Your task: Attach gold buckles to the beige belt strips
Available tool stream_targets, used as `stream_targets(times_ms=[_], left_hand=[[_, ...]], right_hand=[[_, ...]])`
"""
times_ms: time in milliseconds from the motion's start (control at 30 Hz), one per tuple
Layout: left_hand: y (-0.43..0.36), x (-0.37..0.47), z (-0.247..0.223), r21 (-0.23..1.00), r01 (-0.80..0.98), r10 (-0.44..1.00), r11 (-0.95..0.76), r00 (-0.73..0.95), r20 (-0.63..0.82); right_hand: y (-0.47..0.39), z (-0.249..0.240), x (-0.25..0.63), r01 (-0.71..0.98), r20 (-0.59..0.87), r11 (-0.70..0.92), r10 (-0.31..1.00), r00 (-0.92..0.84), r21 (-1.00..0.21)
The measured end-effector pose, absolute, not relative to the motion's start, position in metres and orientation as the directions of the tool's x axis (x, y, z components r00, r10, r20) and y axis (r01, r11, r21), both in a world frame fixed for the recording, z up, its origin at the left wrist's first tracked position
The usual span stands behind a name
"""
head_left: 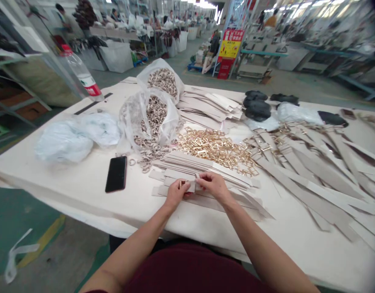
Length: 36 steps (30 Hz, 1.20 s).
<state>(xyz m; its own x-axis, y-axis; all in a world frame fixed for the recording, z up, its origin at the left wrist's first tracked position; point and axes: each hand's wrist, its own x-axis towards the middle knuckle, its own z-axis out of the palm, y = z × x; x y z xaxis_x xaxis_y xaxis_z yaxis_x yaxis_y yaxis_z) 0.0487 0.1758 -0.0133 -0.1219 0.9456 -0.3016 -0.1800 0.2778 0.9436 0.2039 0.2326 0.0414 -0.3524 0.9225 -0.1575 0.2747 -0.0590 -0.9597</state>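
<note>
Left hand (176, 194) closed on gold buckle (182, 184), likely steadying it | right hand (214, 186) pinches strap end (197, 179), apparently for control | 1 buckle pile (218, 147) near, probably for reach

A busy factory workshop floor, with rows of workbenches (263, 53), seated workers, white bins (116, 56) and overhead strip lights.
</note>
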Motion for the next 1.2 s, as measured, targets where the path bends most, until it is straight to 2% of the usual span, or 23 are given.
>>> stream_targets(times_ms=[100,267,567,700,1033,1200], left_hand=[[0.177,0.049,-0.011,0.947,-0.166,0.948,0.276,-0.116,-0.297],[0.173,0.054,-0.012,0.960,-0.198,0.952,0.199,-0.193,-0.238],[0.157,0.070,0.000,0.997,0.058,0.941,0.045,-0.338,-0.023],[0.159,0.073,0.001,0.991,0.132,0.924,0.025,-0.383,0.027],[0.163,0.072,-0.012,0.991,0.132,0.926,0.036,-0.378,0.017],[0.160,0.074,-0.005,0.977,0.213,0.944,-0.022,-0.317,0.090]], right_hand=[[0.199,0.029,0.224,0.206,-0.250,-0.202,0.936,-0.247,-0.958],[0.174,0.016,0.209,0.085,-0.301,-0.292,0.945,-0.129,-0.953],[0.157,0.009,0.189,-0.301,-0.376,-0.360,0.927,-0.006,-0.883],[0.151,0.005,0.190,-0.342,-0.369,-0.348,0.930,-0.005,-0.873],[0.156,0.001,0.199,-0.384,-0.402,-0.406,0.911,-0.095,-0.829],[0.157,0.000,0.200,-0.435,-0.425,-0.392,0.905,-0.024,-0.811]])
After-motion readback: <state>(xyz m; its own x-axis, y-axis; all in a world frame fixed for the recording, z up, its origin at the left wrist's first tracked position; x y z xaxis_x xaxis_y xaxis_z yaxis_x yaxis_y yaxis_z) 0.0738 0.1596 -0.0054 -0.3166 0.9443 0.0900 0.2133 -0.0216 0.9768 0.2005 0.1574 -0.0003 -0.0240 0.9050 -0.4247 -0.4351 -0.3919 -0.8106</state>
